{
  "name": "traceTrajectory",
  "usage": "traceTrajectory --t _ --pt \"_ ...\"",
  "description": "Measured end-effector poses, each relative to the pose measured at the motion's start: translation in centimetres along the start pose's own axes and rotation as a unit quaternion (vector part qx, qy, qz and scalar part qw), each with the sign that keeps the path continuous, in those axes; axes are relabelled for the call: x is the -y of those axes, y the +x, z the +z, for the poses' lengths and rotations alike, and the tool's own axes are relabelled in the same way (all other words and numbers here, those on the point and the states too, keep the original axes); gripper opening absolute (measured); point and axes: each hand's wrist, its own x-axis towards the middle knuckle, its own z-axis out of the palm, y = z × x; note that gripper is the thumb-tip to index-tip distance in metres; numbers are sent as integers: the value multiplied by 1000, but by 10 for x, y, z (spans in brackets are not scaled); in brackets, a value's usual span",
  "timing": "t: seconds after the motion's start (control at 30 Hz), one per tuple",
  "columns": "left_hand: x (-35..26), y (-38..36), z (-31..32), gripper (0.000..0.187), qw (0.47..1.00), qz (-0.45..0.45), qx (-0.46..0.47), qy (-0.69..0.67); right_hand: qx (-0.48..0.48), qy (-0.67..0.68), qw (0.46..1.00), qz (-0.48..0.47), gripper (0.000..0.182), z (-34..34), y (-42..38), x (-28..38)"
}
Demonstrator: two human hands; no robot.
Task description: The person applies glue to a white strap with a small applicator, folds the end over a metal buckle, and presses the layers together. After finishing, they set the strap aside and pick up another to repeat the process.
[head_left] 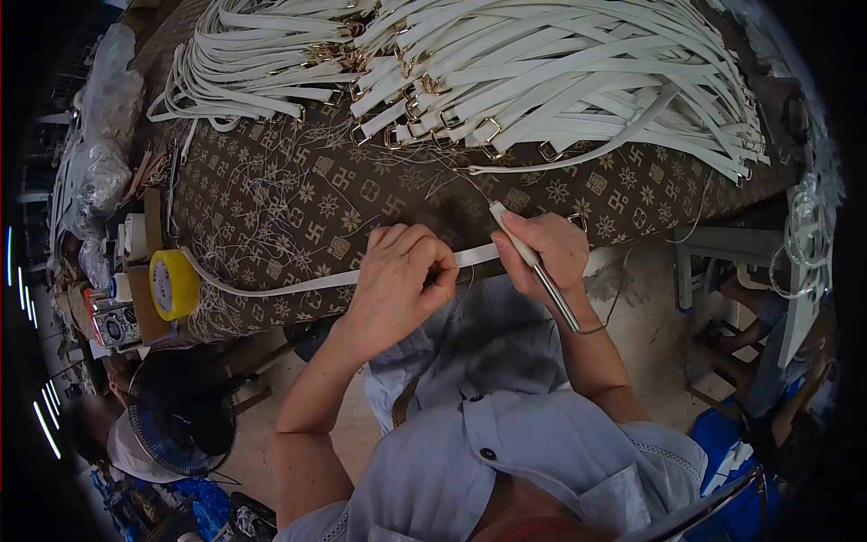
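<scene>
My left hand (402,280) is closed, its fingers pinching a white strap (316,285) at the table's front edge. The strap runs left toward a roll of yellow tape and right to my other hand. My right hand (551,253) grips a pen-like tool (517,237) with a white upper part and a metal lower end. The strap passes to this hand as well, and a gold buckle (578,219) shows just beyond its knuckles. Thin threads (433,185) lie on the cloth near the tool's upper end. What lies between my left fingertips is hidden.
A large heap of white straps (578,72) with gold buckles covers the table's back. One buckled strap (578,161) lies in front. The roll of yellow tape (174,285) stands at left by small boxes. A fan (183,420) is at lower left, with people on both sides.
</scene>
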Motion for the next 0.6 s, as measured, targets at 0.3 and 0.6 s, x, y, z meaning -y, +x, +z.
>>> traceTrajectory --t 0.3,0.6 --pt "6 -16 -7 14 997 -47 -36 -55 0 -11 1000 -1 38 0 -1 0" --pt "5 -19 -11 24 998 -29 -52 -31 0 -16 1000 2 37 2 -1 0"
